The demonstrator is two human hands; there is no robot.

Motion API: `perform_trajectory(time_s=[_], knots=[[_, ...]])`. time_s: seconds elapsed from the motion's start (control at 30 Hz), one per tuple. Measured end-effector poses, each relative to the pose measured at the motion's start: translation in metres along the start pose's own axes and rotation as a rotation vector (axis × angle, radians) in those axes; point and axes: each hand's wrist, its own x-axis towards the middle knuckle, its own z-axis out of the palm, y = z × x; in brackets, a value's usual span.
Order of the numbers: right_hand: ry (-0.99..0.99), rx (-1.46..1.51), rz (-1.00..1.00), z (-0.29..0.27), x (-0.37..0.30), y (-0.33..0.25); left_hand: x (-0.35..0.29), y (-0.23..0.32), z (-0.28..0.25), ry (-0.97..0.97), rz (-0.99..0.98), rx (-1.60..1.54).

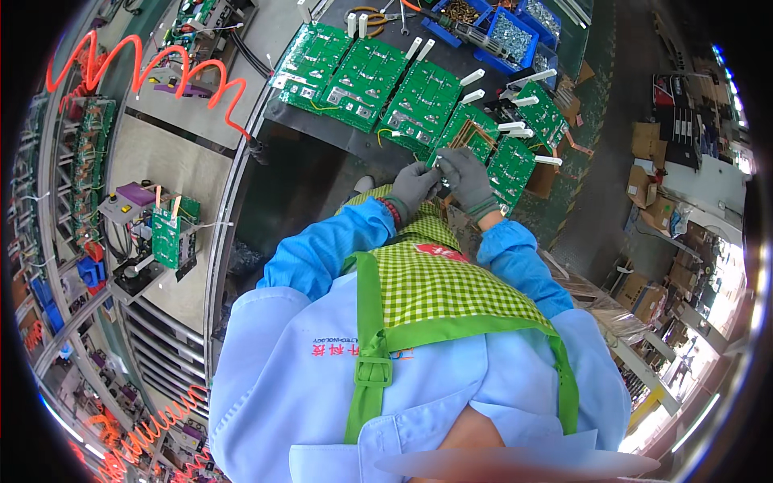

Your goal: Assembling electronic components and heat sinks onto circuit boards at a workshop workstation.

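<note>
Overlapping green circuit boards with white tabs crowd the counter ahead of both hands, blue bins of screws block beyond, leaving bare dark edge nearer left.

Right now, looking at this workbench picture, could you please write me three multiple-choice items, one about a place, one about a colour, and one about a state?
1. Where are the blue bins of metal parts?
A. beyond the row of boards
B. on the person's lap
C. on the left shelf

2. What colour are the gloves?
A. white
B. grey
C. yellow

3. What are the hands doing?
A. resting apart
B. together, pinching a small part
C. lifting a bin

Key: 1 A, the bins lie past the green circuit boards. 2 B, the left hand and right hand wear grey. 3 B, the fingertips meet over a board.
</note>
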Motion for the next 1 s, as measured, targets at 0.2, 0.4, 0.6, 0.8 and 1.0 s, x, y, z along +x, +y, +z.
perform_trajectory(time_s=[0.2, 0.4, 0.6, 0.8, 1.0], knots=[[-0.069, -0.109, 0.033, -0.006, -0.01, 0.005, -0.002, 0.002, 0.002, -0.022, -0.04, -0.116], [-0.049, -0.161, -0.119, -0.005, -0.008, 0.004, -0.006, 0.009, 0.005, -0.012, -0.049, -0.054], [-0.048, -0.081, -0.114, -0.005, -0.006, 0.003, -0.008, 0.009, 0.005, -0.01, -0.036, -0.066], [-0.068, -0.087, -0.055, -0.002, -0.001, -0.003, -0.005, 0.007, -0.003, -0.075, 0.007, -0.022], [-0.06, -0.166, -0.04, -0.001, -0.004, -0.003, -0.008, 0.009, 0.002, -0.066, -0.02, -0.095]])
